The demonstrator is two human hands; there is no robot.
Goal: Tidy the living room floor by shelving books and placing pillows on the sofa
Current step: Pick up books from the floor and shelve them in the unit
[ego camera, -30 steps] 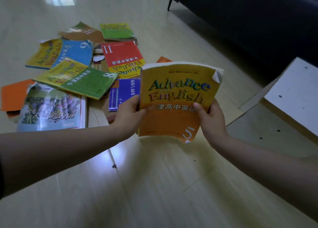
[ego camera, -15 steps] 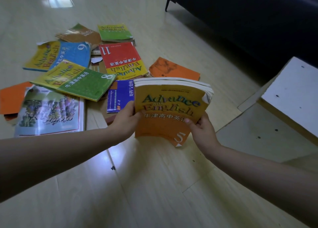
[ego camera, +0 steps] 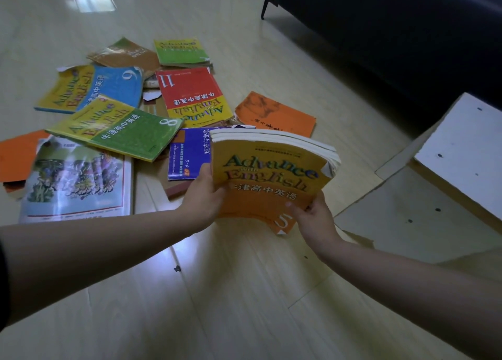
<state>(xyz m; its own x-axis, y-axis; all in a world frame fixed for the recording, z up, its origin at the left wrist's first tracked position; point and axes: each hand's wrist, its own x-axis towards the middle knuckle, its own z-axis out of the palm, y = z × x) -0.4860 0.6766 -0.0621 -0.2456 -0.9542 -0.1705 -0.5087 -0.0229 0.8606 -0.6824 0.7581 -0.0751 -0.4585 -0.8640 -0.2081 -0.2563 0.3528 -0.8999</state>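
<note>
Gathering step: books are being collected from the floor (ego camera: 217,291). A held stack (ego camera: 271,175) is up off the boards at the near edge of the scatter, many books are not yet picked up, and no pillow is in view.
Next move: probably squaring the stack, then adding a nearby book or carrying it off. No shelf shows plainly, so it calls for a turn away and a firm two-sided hold, as the top cover's lower corner curls.
Far-left orange book (ego camera: 19,156): flat, partly under its neighbour; no writing can be read.
Illustrated book (ego camera: 76,180): flat at front left; picture cover, text too blurred.
Blue book (ego camera: 108,85): "Advance with English", numeral 9, a line of Chinese.
Green book (ego camera: 119,127): lies over its neighbours; "Advance with English", 8, "牛津高中英语".
Brown book (ego camera: 125,53): at the back, title unreadable.
Small green book (ego camera: 180,50): at the back, "Advance with English", faint.
Red book (ego camera: 190,93): upside down to the camera; 11, "Advance with English".
Purple-blue book (ego camera: 190,153): just behind the stack; "4-2" and a Chinese title.
Left hand (ego camera: 202,196): grasps the stack's left edge, thumb on the front cover.
Stack cover: orange-yellow, "Advance with English", "津高中英语", 5; three page blocks show at the top.
Right hand (ego camera: 315,218): grips the lower right corner, fingers curled round it.
Right orange book (ego camera: 274,114): flat beyond the stack; writing too small.
White panel (ego camera: 461,148): drilled holes, no print.
Dark sofa (ego camera: 394,34): behind the panel.
</note>
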